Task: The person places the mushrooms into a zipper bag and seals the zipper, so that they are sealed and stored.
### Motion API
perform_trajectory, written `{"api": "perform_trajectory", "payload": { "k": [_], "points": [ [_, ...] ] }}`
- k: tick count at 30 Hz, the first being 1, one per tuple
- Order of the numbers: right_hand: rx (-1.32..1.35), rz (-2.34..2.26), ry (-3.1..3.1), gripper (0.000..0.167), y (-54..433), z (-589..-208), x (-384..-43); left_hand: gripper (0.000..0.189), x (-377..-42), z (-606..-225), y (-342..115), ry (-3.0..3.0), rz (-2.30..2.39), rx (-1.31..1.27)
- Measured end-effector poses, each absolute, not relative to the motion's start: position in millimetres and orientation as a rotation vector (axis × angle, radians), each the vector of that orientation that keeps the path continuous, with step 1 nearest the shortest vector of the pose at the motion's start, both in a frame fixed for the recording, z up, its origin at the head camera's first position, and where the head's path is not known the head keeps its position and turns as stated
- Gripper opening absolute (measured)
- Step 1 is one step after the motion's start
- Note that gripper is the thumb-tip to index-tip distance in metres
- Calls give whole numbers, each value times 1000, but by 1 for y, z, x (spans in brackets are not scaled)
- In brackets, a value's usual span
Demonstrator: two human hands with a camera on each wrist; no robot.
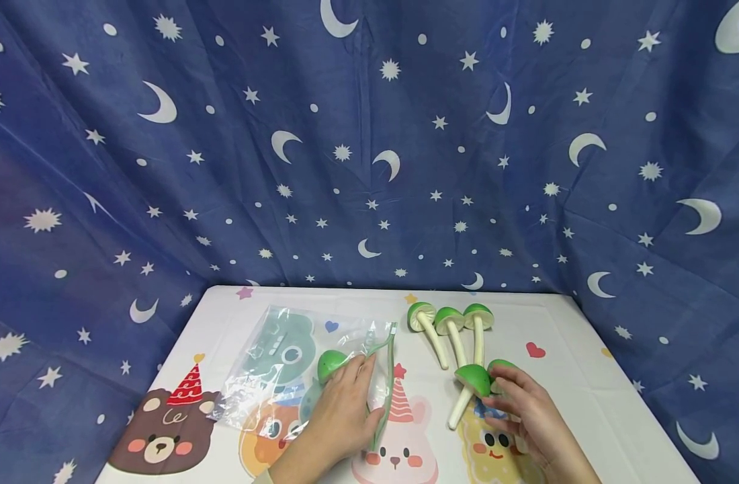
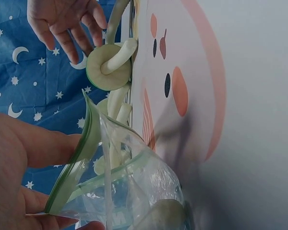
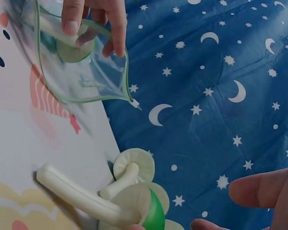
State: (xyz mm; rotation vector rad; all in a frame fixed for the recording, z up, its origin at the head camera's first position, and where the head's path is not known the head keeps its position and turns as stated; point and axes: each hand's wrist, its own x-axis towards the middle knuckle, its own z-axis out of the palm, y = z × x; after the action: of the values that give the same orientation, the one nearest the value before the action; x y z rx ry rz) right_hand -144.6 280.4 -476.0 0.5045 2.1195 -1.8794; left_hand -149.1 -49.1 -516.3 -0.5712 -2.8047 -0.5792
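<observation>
A clear zip bag (image 1: 254, 376) with a green-edged mouth lies on the table, holding a toy mushroom with a green cap (image 1: 330, 365). My left hand (image 1: 345, 407) grips the bag at its mouth; in the left wrist view the thumb lies against the green zip edge (image 2: 89, 129), and the mouth gapes. My right hand (image 1: 523, 410) has its fingers loosely spread beside a green-capped mushroom (image 1: 473, 380) with a pale stem. Another mushroom cap (image 1: 501, 366) is partly behind the right fingers. In the right wrist view the nearer mushroom (image 3: 81, 194) lies beside my fingertips.
Three more mushrooms (image 1: 453, 323) lie in a row farther back, stems toward me. The white tablecloth (image 1: 563, 336) carries cartoon animal prints, including a bear (image 1: 160, 430). A blue curtain (image 1: 369, 134) with moons and stars hangs behind and beside the table.
</observation>
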Motion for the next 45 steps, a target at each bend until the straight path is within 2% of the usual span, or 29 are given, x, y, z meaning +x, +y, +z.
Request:
{"api": "perform_trajectory", "payload": {
  "k": [15, 33, 45],
  "points": [
    [438, -1848, 2247, 57, 276, -489, -155, 93, -149, -516, -49, -2803, -612, -575],
    [603, -1748, 2497, 55, 255, -505, -170, 92, -149, -517, -49, -2791, -602, -578],
    [590, -1597, 2575, 56, 251, -508, -167, 91, -150, -517, -50, -2804, -613, -576]
  ]
}}
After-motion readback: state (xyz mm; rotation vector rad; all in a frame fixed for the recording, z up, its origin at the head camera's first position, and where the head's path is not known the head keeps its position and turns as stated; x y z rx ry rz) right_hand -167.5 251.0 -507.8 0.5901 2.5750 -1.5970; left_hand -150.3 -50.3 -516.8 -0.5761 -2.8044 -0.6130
